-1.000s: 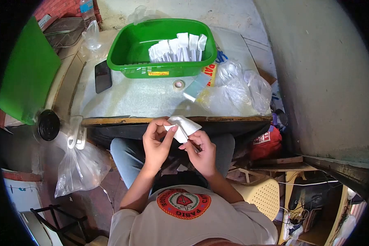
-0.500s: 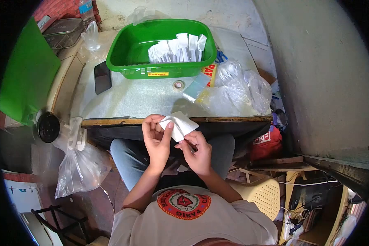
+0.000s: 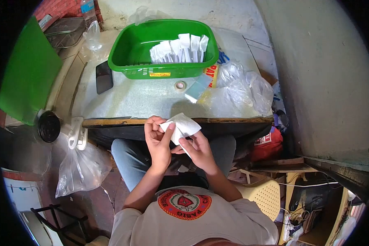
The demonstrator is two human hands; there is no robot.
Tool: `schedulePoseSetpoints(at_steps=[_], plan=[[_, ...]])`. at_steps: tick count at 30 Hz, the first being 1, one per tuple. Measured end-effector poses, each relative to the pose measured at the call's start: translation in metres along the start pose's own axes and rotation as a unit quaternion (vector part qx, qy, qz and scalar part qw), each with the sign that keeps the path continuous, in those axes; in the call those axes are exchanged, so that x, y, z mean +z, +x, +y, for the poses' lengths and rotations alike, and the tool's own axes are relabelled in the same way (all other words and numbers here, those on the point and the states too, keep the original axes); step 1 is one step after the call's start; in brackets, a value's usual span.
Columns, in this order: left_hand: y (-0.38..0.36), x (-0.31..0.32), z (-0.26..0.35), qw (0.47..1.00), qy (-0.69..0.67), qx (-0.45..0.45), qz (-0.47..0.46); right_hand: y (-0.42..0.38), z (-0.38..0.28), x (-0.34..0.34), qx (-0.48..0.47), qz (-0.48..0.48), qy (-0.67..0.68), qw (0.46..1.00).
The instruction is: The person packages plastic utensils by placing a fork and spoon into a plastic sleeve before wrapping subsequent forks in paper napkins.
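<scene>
A white tissue [image 3: 183, 124] is held between my two hands, just in front of the table's near edge. My left hand [image 3: 158, 137] pinches its left side, thumb on top. The fingers of my right hand [image 3: 199, 151] close on its lower right part, where a thin white piece shows below the tissue; I cannot make out what it is. Beyond the hands, a green basin [image 3: 129, 49] on the table holds several white tissue-wrapped bundles [image 3: 184, 43] standing along its right side.
On the table [image 3: 139, 98] lie a black phone [image 3: 104, 78], a tape roll [image 3: 180, 85], a clear plastic packet [image 3: 197, 88] and plastic bags [image 3: 238, 90]. A plastic bag [image 3: 82, 172] hangs at the left. A yellow stool [image 3: 262, 197] stands at the right.
My right hand has shifted on the tissue, its thumb now higher against the lower part. The tissue is spread slightly wider to the right. The whole view has shifted a little.
</scene>
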State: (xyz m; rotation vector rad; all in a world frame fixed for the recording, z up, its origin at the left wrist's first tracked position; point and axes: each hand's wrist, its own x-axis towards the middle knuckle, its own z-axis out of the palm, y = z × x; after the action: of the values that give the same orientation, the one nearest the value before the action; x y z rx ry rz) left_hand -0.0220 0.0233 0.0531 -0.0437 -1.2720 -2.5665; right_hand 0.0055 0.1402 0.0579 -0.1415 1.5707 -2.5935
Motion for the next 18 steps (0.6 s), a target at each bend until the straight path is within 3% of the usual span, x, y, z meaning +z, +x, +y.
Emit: schedulePoseSetpoints(at_steps=[2, 15, 17, 18], plan=[[-0.001, 0.000, 0.001, 1.000, 0.003, 0.001, -0.003, 0.004, 0.010, -0.005, -0.035, -0.015, -0.058, 0.998], [0.008, -0.002, 0.009, 0.999, -0.018, -0.007, -0.030, -0.001, 0.015, 0.000, -0.056, 0.017, -0.094, 0.994], [0.005, 0.012, 0.021, 0.991, -0.055, -0.120, 0.016, -0.001, 0.015, -0.002, -0.053, 0.020, -0.111, 0.992], [0.004, 0.009, 0.021, 0.991, -0.056, -0.120, 0.016, -0.002, 0.014, -0.001, -0.052, 0.020, -0.111, 0.992]])
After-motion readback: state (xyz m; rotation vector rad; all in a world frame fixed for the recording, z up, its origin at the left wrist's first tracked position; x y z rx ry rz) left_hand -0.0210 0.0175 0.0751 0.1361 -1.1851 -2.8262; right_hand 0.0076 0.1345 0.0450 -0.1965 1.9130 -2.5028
